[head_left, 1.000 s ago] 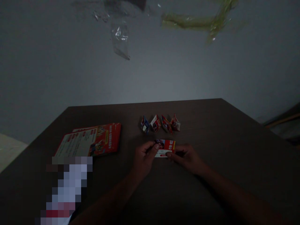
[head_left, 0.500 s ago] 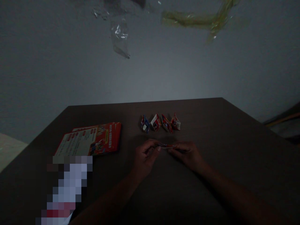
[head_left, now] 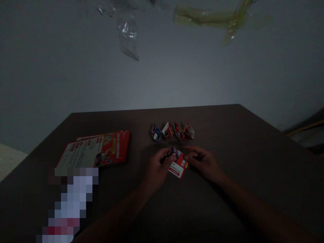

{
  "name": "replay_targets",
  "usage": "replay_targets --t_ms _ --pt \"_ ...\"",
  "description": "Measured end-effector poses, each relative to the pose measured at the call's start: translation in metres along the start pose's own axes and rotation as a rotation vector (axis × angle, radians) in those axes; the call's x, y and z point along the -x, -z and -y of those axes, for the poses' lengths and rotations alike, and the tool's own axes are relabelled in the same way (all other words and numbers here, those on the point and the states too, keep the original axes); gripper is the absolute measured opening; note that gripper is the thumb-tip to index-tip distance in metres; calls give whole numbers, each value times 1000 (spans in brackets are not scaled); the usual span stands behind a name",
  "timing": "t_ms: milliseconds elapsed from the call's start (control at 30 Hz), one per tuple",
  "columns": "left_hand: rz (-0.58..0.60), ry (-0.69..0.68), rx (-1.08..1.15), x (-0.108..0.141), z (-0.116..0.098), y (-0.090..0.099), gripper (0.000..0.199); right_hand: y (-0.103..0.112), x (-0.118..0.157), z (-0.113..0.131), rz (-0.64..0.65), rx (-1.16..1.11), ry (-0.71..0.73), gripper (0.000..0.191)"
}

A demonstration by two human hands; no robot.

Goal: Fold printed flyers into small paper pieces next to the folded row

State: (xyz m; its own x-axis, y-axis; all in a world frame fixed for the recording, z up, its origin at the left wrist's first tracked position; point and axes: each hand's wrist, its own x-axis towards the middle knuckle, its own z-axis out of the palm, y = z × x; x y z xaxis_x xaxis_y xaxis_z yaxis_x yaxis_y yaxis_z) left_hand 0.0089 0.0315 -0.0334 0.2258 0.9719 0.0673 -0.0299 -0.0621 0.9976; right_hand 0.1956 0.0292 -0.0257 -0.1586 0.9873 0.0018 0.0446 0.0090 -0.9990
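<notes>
Between my hands is a small folded sheet of printed paper, red and white with a picture and lettering, its face tilted toward me. My left hand pinches its left side between thumb and fingers. At the right edge, my right hand has its thumb and bent fingers closed on the paper. Just beyond the hands, several folded paper pieces in red, white and blue stand in a row on the table.
A stack of red and white printed sheets lies on the dark table at the left. Nearer me is a pixelated, light-coloured item. Behind the table rises a grey wall with yellow tape and clear plastic.
The folded paper was seen nearly edge-on and now shows its printed face, hanging lower between my hands. The row and the stack keep their places on the table.
</notes>
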Motion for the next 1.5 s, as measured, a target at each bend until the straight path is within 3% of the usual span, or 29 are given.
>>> replay_targets --t_ms 167,300,433,567,767,1000,1133,1200,1367,1500 --pt "-13 -134 -127 3 -5 3 42 4 -4 -4 -49 -125 -95 27" --pt "97 -300 -248 4 -11 7 48 6 -6 -6 -74 -190 -140 27" --pt "130 -367 -316 4 -10 6 56 6 -6 -6 -91 -187 -158 27" --pt "127 -397 -347 4 -9 4 44 5 -6 -6 -65 -175 -149 25" --pt "90 -488 -476 4 -11 5 11 4 -5 -4 -37 -117 -135 26" --pt "112 -793 -753 7 -10 7 23 3 -5 -3 -9 -108 -150 29" --pt "191 -813 -910 9 -10 8 24 3 -3 -2 33 -47 -180 30" --pt "221 -770 -970 8 -8 8 20 5 -1 0 77 105 -109 26" --pt "290 -704 -1095 7 -7 8 17 14 6 13 188 593 274 20" --pt "337 -672 -1157 7 -8 8 15 17 10 17 254 774 472 31"
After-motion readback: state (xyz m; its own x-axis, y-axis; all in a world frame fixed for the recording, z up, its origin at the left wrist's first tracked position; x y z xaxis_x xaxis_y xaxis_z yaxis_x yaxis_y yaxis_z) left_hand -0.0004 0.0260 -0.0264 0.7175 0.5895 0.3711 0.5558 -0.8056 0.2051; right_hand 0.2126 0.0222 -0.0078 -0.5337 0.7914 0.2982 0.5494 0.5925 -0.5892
